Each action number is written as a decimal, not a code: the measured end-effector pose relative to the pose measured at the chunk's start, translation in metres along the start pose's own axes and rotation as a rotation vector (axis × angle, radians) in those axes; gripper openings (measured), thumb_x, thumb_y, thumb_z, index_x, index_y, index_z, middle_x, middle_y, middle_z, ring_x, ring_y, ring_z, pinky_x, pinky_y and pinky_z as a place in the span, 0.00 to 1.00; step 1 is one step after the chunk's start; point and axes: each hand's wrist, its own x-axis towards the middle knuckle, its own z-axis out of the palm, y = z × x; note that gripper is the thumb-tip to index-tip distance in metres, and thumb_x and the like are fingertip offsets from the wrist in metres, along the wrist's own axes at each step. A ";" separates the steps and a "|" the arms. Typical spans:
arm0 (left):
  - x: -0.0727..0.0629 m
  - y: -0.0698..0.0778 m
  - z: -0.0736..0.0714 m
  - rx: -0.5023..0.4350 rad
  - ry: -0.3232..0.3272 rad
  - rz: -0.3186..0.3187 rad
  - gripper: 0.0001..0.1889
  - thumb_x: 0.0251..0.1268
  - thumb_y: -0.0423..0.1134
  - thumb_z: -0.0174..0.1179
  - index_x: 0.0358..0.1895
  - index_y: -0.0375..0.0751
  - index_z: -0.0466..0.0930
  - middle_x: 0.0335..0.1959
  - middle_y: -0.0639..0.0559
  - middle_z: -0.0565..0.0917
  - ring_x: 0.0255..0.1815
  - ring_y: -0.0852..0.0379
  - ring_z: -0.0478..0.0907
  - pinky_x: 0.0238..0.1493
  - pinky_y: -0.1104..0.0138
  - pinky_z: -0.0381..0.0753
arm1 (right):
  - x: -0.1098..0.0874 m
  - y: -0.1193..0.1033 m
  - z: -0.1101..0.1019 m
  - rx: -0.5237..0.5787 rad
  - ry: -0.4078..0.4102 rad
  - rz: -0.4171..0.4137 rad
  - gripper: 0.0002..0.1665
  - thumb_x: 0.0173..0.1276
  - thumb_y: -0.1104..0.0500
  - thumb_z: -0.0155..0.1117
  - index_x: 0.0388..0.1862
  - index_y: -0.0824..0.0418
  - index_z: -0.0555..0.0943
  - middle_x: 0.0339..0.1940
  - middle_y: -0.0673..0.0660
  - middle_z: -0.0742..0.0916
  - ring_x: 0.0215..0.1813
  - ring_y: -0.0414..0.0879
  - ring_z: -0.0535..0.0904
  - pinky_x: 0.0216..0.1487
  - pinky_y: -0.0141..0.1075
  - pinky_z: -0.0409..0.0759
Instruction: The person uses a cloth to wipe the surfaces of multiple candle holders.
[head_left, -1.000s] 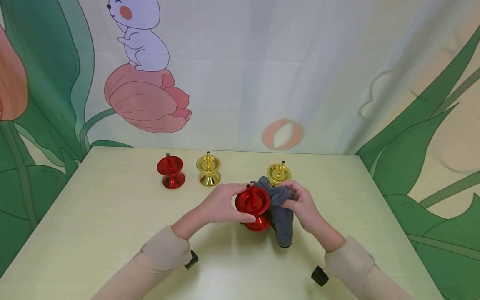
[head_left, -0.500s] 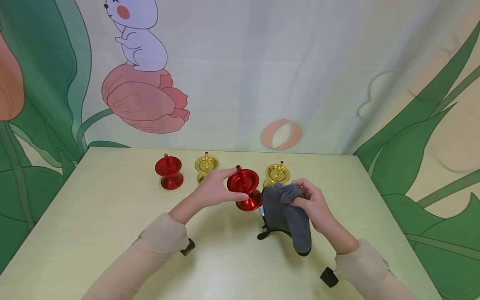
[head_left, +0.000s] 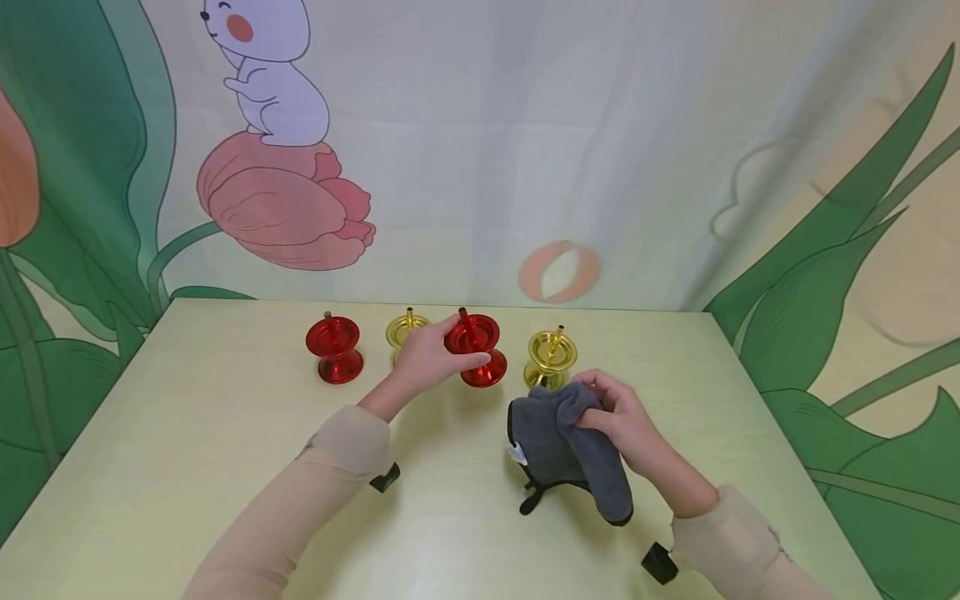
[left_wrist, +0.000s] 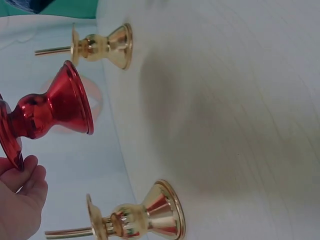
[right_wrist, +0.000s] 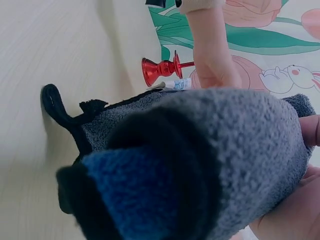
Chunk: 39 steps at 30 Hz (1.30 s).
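My left hand (head_left: pixel 435 358) grips a shiny red candle holder (head_left: pixel 483 372) by its upper dish, thumb in front. In the left wrist view the red holder's base (left_wrist: pixel 72 102) hangs upright just above the table, its shadow below. It is between two gold holders: the left gold one (head_left: pixel 400 333) is partly behind my left hand, the right gold one (head_left: pixel 552 354) stands beyond the cloth. My right hand (head_left: pixel 630 425) pinches a folded grey cloth (head_left: pixel 543 437) with black edging, which hangs down; the right wrist view shows a blue side (right_wrist: pixel 132 187).
Another red candle holder (head_left: pixel 337 354) stands at the far left of the row. The pale table (head_left: pixel 225 467) ends at a printed curtain (head_left: pixel 450 167) behind the row. A black loop (right_wrist: pixel 55 102) dangles from the cloth.
My left hand has carried the red candle holder away from the cloth, back and slightly left into the row. My right hand has drawn the cloth right and towards me; it hangs more unfolded.
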 end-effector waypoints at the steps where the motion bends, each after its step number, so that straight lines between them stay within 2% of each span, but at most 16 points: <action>1: 0.003 -0.001 0.002 0.003 0.008 -0.003 0.44 0.41 0.61 0.63 0.64 0.45 0.62 0.52 0.48 0.77 0.49 0.53 0.74 0.41 0.64 0.79 | 0.000 0.000 0.000 -0.001 -0.003 -0.001 0.19 0.53 0.73 0.52 0.47 0.73 0.68 0.32 0.42 0.80 0.35 0.40 0.75 0.39 0.31 0.76; 7: 0.017 -0.006 0.015 0.053 0.029 -0.021 0.43 0.42 0.62 0.62 0.63 0.42 0.63 0.54 0.47 0.75 0.53 0.50 0.72 0.46 0.60 0.77 | -0.001 0.003 0.001 -0.010 -0.011 0.005 0.20 0.52 0.74 0.51 0.47 0.74 0.68 0.31 0.42 0.80 0.35 0.39 0.75 0.39 0.30 0.76; 17: 0.029 -0.012 0.032 0.134 0.023 -0.071 0.43 0.42 0.60 0.62 0.62 0.40 0.63 0.55 0.45 0.74 0.53 0.48 0.70 0.48 0.58 0.76 | -0.001 0.007 0.002 -0.031 -0.017 0.018 0.20 0.52 0.74 0.51 0.47 0.74 0.68 0.32 0.42 0.79 0.34 0.37 0.74 0.39 0.30 0.75; 24: 0.030 -0.011 0.038 0.190 0.023 -0.035 0.40 0.44 0.57 0.62 0.60 0.37 0.65 0.50 0.45 0.77 0.49 0.49 0.74 0.46 0.60 0.78 | -0.002 0.006 0.002 -0.045 -0.016 0.034 0.21 0.52 0.73 0.52 0.47 0.73 0.68 0.31 0.43 0.79 0.35 0.39 0.74 0.39 0.31 0.75; 31: 0.030 -0.010 0.044 0.249 0.035 -0.022 0.41 0.45 0.59 0.61 0.61 0.36 0.64 0.51 0.45 0.77 0.50 0.49 0.74 0.47 0.61 0.77 | -0.002 0.007 0.002 -0.051 -0.017 0.042 0.21 0.52 0.72 0.52 0.47 0.73 0.68 0.32 0.43 0.79 0.35 0.40 0.74 0.39 0.31 0.75; 39: 0.034 -0.015 0.052 0.264 0.040 0.007 0.39 0.45 0.58 0.61 0.58 0.35 0.66 0.48 0.45 0.78 0.47 0.50 0.75 0.44 0.63 0.78 | -0.002 0.007 0.002 -0.063 -0.018 0.058 0.20 0.52 0.71 0.53 0.47 0.73 0.68 0.33 0.48 0.79 0.35 0.41 0.74 0.40 0.32 0.75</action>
